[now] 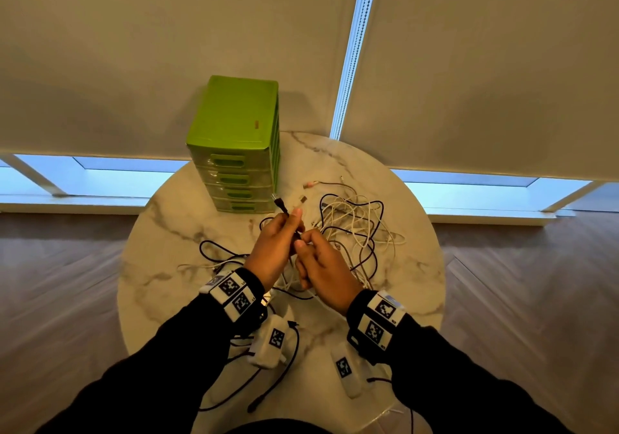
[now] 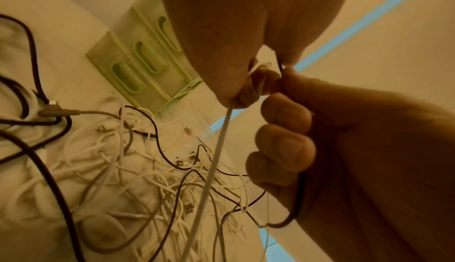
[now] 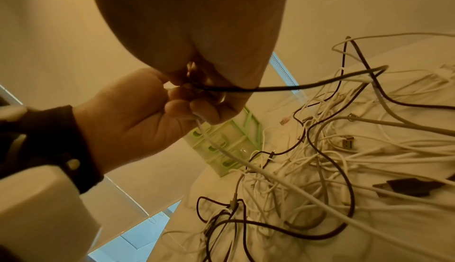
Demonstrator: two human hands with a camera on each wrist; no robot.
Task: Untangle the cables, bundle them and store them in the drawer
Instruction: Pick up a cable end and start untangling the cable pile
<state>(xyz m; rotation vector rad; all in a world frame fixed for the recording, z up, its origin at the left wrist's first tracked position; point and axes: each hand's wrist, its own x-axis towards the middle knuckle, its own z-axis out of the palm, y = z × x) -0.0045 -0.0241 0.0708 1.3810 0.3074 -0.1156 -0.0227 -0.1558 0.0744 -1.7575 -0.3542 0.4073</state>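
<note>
Both hands pinch cables above the round marble tabletop (image 1: 174, 232): left hand (image 1: 273, 249) a black braided cable (image 1: 280, 204), plug pointing away toward the green plastic drawer unit (image 1: 234, 139); right hand (image 1: 323, 271) a thin white cable (image 3: 246, 164).

A drawer unit (image 1: 234, 145) stands on the far left part of the table (image 1: 412, 266). The tangled cables (image 1: 355, 229) lie to its right and nearer. The left hand (image 1: 273, 249) and right hand (image 1: 323, 271), touching, are above the cables' near left part.
</note>
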